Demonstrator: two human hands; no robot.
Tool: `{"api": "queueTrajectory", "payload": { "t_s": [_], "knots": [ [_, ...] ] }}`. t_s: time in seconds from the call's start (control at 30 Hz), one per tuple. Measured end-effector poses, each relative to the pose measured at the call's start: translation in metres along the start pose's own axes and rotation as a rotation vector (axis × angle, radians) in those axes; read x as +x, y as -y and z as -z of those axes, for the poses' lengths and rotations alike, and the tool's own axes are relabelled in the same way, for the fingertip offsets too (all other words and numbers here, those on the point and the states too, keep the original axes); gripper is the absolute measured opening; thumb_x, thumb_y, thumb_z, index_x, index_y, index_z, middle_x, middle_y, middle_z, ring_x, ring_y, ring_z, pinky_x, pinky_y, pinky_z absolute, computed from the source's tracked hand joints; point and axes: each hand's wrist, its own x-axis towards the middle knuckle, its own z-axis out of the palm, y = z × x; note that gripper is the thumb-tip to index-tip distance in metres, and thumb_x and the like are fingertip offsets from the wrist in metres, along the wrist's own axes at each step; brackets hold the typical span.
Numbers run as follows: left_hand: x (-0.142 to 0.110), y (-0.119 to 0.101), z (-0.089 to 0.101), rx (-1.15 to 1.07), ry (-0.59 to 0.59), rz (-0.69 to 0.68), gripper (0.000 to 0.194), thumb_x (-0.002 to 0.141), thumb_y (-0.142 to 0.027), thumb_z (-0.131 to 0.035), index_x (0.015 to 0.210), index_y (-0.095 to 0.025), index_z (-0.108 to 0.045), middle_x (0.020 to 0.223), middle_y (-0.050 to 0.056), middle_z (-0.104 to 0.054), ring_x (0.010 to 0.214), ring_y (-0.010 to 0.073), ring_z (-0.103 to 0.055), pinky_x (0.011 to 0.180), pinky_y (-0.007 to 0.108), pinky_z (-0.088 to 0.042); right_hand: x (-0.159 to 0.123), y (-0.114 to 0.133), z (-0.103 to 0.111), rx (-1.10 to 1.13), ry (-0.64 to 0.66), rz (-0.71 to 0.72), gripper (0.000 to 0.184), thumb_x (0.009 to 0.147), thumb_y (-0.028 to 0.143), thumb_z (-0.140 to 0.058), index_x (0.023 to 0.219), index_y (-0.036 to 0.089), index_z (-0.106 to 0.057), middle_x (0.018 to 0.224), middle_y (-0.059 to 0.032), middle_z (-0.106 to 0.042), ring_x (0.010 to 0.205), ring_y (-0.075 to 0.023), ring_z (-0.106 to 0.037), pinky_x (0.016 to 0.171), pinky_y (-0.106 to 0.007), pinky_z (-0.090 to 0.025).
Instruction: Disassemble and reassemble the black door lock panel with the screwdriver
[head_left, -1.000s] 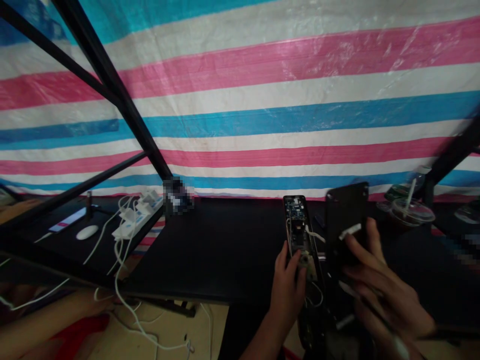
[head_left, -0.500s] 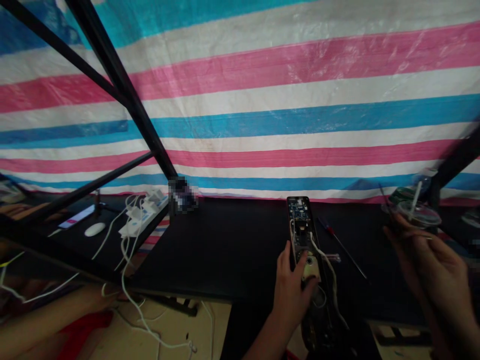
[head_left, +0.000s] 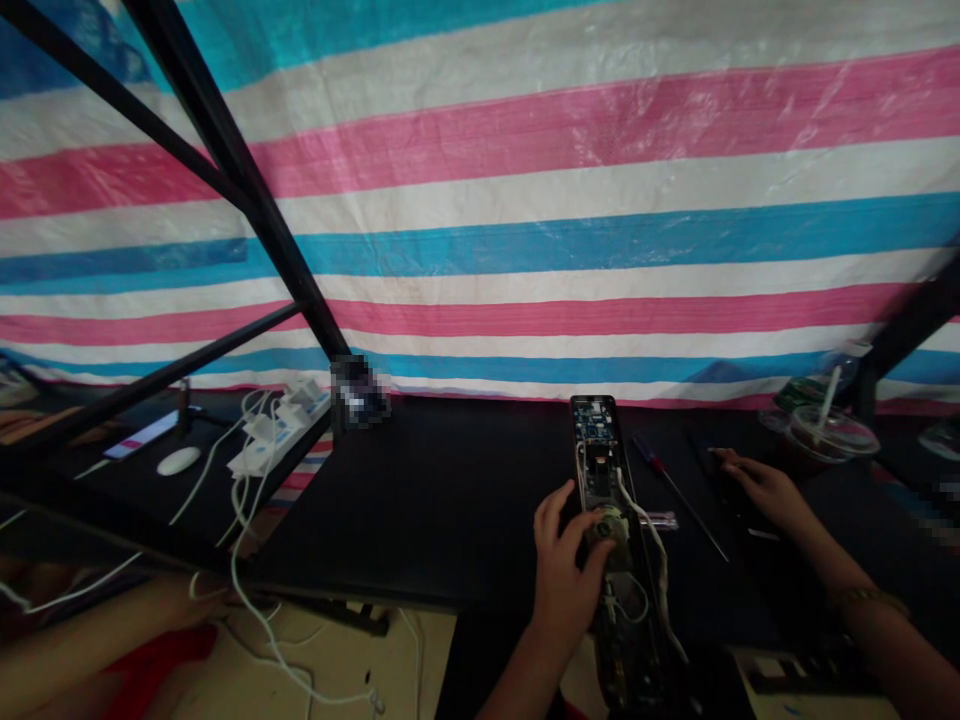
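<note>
The opened device [head_left: 621, 585] lies on the table [head_left: 420, 500], its far end near the far edge and its near end reaching past the near edge. The left hand [head_left: 566, 560] steadies it, thumb and forefinger parted over the pale block [head_left: 613, 522]; whether they pinch it, I cannot tell. The white cable [head_left: 660, 545] hangs along its right side. A screwdriver [head_left: 681, 497] lies just beyond.

What has just changed is farther right: the dark panel [head_left: 731, 500], lifted a second ago, is now down on the table — so the device's insides show unobstructed. The right hand [head_left: 761, 487] rests over the panel, fingers close together — grip unclear — short of the cup [head_left: 832, 435] near the far right corner.
</note>
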Motion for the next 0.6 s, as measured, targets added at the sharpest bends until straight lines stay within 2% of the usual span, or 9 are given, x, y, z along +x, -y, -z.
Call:
{"api": "queueTrajectory", "payload": {
  "t_s": [0.07, 0.13, 0.2, 0.23, 0.3, 0.33, 0.37, 0.47, 0.6],
  "knots": [
    [-0.005, 0.007, 0.015, -0.012, -0.033, 0.025, 0.020, 0.090, -0.022, -0.065, 0.109, -0.025, -0.072, 0.129, 0.011, -0.066, 0.123, 0.0293, -0.056, 0.105, 0.051, -0.048, -0.002, 0.015, -0.001, -0.062, -0.009, 0.017, 0.028, 0.066, 0.041, -0.069, 0.085, 0.021, -0.077, 0.110, -0.0149, -0.077, 0.114, -0.0387, -0.068, 0.106, -0.055, -0.047],
    [-0.009, 0.016, 0.032, 0.039, -0.002, 0.093, 0.020, 0.092, -0.024, -0.063, 0.110, -0.024, -0.071, 0.113, 0.010, -0.072, 0.112, 0.0287, -0.061, 0.098, 0.049, -0.052, -0.015, 0.046, -0.004, -0.142, -0.069, 0.099, 0.034, 0.070, 0.042, -0.070, 0.094, 0.020, -0.076, 0.116, -0.0169, -0.075, 0.116, -0.0398, -0.066, 0.103, -0.057, -0.049],
    [-0.013, 0.024, 0.046, 0.142, 0.083, 0.148, 0.022, 0.090, -0.021, -0.063, 0.110, -0.024, -0.072, 0.109, 0.009, -0.073, 0.110, 0.0294, -0.061, 0.097, 0.050, -0.051, -0.042, 0.091, -0.013, -0.183, -0.106, 0.309, 0.038, 0.080, 0.044, -0.067, 0.108, 0.020, -0.074, 0.124, -0.0153, -0.071, 0.121, -0.0367, -0.064, 0.106, -0.056, -0.048],
    [-0.014, 0.027, 0.050, 0.199, 0.132, 0.161, 0.022, 0.089, -0.019, -0.064, 0.109, -0.024, -0.073, 0.110, 0.008, -0.074, 0.111, 0.0299, -0.060, 0.098, 0.051, -0.050, -0.060, 0.116, -0.021, -0.187, -0.058, 0.429, 0.037, 0.086, 0.043, -0.064, 0.115, 0.021, -0.071, 0.126, -0.0142, -0.070, 0.119, -0.0336, -0.065, 0.106, -0.054, -0.049],
    [-0.018, 0.032, 0.054, 0.295, 0.201, 0.172, 0.022, 0.087, -0.015, -0.064, 0.106, -0.023, -0.074, 0.113, 0.007, -0.074, 0.113, 0.0305, -0.058, 0.100, 0.052, -0.048, -0.100, 0.162, -0.042, -0.208, 0.169, 0.598, 0.033, 0.096, 0.036, -0.057, 0.125, 0.025, -0.067, 0.128, -0.0109, -0.069, 0.116, -0.0264, -0.066, 0.102, -0.045, -0.054],
    [-0.020, 0.033, 0.054, 0.330, 0.212, 0.175, 0.023, 0.087, -0.015, -0.064, 0.106, -0.023, -0.075, 0.115, 0.007, -0.073, 0.114, 0.0304, -0.057, 0.100, 0.053, -0.047, -0.120, 0.179, -0.054, -0.243, 0.279, 0.639, 0.033, 0.098, 0.032, -0.055, 0.129, 0.027, -0.065, 0.131, -0.0096, -0.067, 0.118, -0.0248, -0.065, 0.102, -0.042, -0.055],
    [-0.021, 0.034, 0.052, 0.354, 0.213, 0.179, 0.025, 0.087, -0.014, -0.064, 0.107, -0.022, -0.075, 0.116, 0.007, -0.073, 0.114, 0.0303, -0.057, 0.101, 0.053, -0.047, -0.137, 0.192, -0.067, -0.276, 0.306, 0.679, 0.034, 0.099, 0.029, -0.054, 0.131, 0.027, -0.064, 0.130, -0.0097, -0.066, 0.117, -0.0250, -0.065, 0.100, -0.042, -0.056],
    [-0.019, 0.034, 0.047, 0.365, 0.181, 0.177, 0.031, 0.088, -0.016, -0.063, 0.117, -0.022, -0.073, 0.118, 0.008, -0.072, 0.115, 0.0295, -0.057, 0.102, 0.053, -0.048, -0.169, 0.199, -0.102, -0.337, 0.231, 0.745, 0.032, 0.098, 0.019, -0.050, 0.125, 0.025, -0.067, 0.121, -0.0113, -0.068, 0.110, -0.0283, -0.065, 0.094, -0.047, -0.058],
    [0.009, 0.023, 0.043, 0.271, 0.110, 0.130, 0.028, 0.094, -0.021, -0.057, 0.119, -0.020, -0.071, 0.116, 0.010, -0.070, 0.112, 0.0251, -0.061, 0.102, 0.045, -0.051, -0.174, 0.177, -0.121, -0.268, 0.125, 0.730, 0.031, 0.100, 0.016, -0.048, 0.124, 0.022, -0.067, 0.118, -0.0121, -0.067, 0.107, -0.0258, -0.066, 0.090, -0.042, -0.060]
  ]
}}
